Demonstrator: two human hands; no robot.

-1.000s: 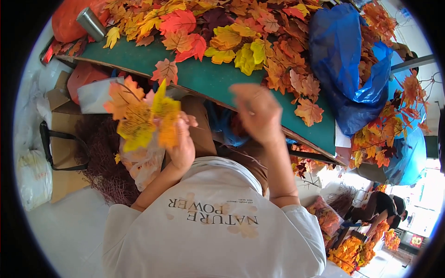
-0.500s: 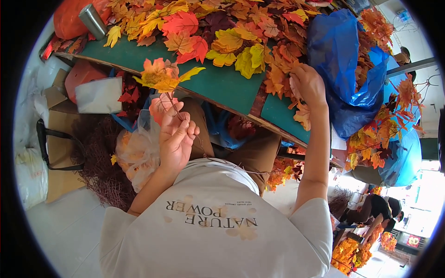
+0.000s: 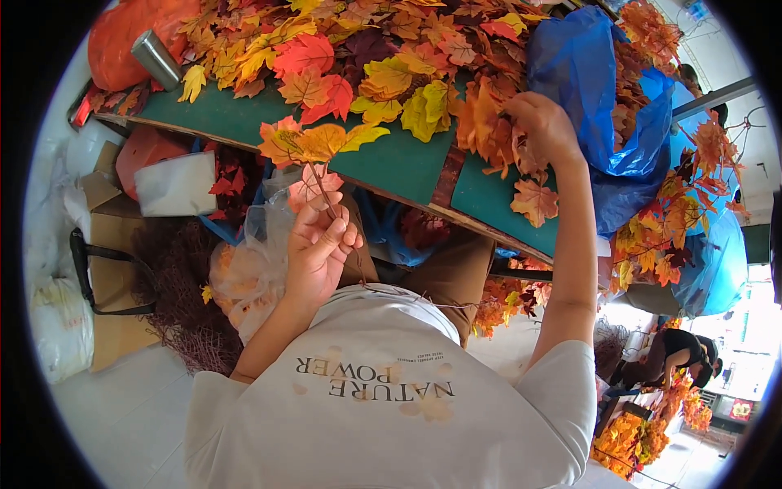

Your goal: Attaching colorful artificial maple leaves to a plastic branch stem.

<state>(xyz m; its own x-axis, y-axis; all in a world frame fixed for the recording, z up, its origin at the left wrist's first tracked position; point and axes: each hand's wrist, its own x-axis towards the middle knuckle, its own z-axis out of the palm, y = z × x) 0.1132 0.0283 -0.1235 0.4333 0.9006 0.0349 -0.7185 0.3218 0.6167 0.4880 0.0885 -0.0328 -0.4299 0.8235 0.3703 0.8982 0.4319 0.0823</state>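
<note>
My left hand [image 3: 322, 248] pinches the thin brown stem of an artificial maple leaf branch [image 3: 316, 145], held up before the table's front edge. Its leaves are yellow, orange and coral, and the stem's lower end trails down towards my lap. At the table's right part, my right hand [image 3: 544, 126] is closed on orange artificial maple leaves [image 3: 489, 126] from the pile; its fingertips are partly hidden among them. One loose-looking orange leaf [image 3: 534, 202] hangs just below that hand.
Artificial leaves [image 3: 383, 49] heap along the back of the green table [image 3: 399, 171]. A blue plastic bag [image 3: 582, 90] stands right of my right hand. A metal cylinder [image 3: 156, 59] lies far left. Brown twiggy stems [image 3: 183, 277] and a cardboard box [image 3: 118, 301] sit at left. Another person [image 3: 680, 354] bends at far right.
My right hand has bent inward and drawn orange leaves up slightly at the pile. The left hand still pinches the branch, tilted a little differently. The whole view has shifted slightly.
</note>
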